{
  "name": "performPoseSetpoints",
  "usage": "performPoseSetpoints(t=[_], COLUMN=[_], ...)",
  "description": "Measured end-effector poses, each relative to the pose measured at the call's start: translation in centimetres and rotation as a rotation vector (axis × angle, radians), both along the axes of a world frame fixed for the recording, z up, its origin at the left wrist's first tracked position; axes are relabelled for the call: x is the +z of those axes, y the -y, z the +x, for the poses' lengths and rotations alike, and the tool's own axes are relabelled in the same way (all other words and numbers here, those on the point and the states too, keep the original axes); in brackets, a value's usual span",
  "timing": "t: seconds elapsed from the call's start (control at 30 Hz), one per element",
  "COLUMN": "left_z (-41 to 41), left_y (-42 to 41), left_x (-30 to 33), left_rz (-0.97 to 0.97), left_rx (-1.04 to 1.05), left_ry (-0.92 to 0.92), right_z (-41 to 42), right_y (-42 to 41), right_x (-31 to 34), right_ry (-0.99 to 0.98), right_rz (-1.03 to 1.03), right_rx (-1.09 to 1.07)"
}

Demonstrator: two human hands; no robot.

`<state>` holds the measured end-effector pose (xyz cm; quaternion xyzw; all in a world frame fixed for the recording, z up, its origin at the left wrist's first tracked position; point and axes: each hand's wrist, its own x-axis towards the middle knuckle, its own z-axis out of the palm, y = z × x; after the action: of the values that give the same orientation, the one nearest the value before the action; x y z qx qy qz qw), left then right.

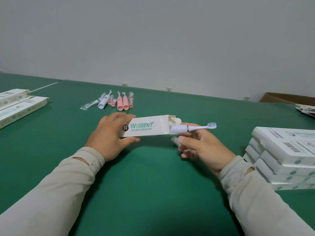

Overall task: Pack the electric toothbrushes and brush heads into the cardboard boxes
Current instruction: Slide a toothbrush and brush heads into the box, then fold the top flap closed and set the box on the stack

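Green felt covers the table point(153, 184) below a plain grey wall. The left hand point(109, 133) grips the closed end of a white Wisdent carton point(146, 126), which lies on its side. The right hand point(204, 147) holds a white electric toothbrush point(190, 128), its handle partly inside the carton's open end, together with wrapped brush heads point(175, 140). More toothbrushes point(119, 101) lie behind, and packed boxes point(286, 157) are stacked at the right.

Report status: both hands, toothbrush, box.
Left hand steadies white cardboard box. Right hand grips white electric toothbrush, handle partly inside open end, plus wrapped brush head. Nothing blocking.
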<state>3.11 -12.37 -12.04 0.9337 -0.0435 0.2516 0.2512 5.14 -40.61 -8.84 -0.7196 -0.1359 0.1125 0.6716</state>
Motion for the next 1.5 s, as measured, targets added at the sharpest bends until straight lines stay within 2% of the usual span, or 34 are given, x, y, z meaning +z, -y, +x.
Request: performPoseSetpoints(t=[0.13,0.23,0.5,0.63,0.7,0.8,0.97,1.33,1.43,1.5], left_z=[0.0,0.1,0.0,-0.1,-0.1,-0.3,-0.4,-0.8,-0.8,-0.7], left_y=[-0.4,-0.4,-0.3,0.7,0.7,0.4,0.7,1.8,2.1,2.2], left_x=[0.0,0.0,0.1,0.1,0.1,0.2,0.3,0.6,0.5,0.5], left_rz=[0.009,0.019,-0.006,-0.005,-0.028,-0.043,-0.025,0.028,0.048,0.037], left_rx=[0.082,0.085,0.07,0.019,0.03,0.048,0.048,0.056,0.062,0.075], left_ry=[-0.003,-0.01,-0.028,-0.017,-0.003,0.009,-0.003,-0.043,-0.055,-0.044], right_z=[1.0,1.5,1.0,0.2,0.3,0.3,-0.4,-0.2,-0.1,-0.2], right_y=[0.8,1.8,1.1,-0.4,-0.6,-0.2,-0.5,-1.3,-1.0,-1.1], right_x=[0.6,0.8,0.4,-0.6,-0.6,-0.1,-0.4,-1.1,-0.8,-0.6], right_ry=[0.053,0.189,0.527,0.724,0.755,0.693,0.524,0.504,0.462,0.349], right_rz=[0.233,0.257,-0.064,-0.324,-0.316,-0.238,-0.228,-0.297,-0.21,-0.031], right_rx=[-0.363,-0.425,-0.4,-0.227,-0.276,-0.336,-0.139,-0.143,-0.155,-0.121])
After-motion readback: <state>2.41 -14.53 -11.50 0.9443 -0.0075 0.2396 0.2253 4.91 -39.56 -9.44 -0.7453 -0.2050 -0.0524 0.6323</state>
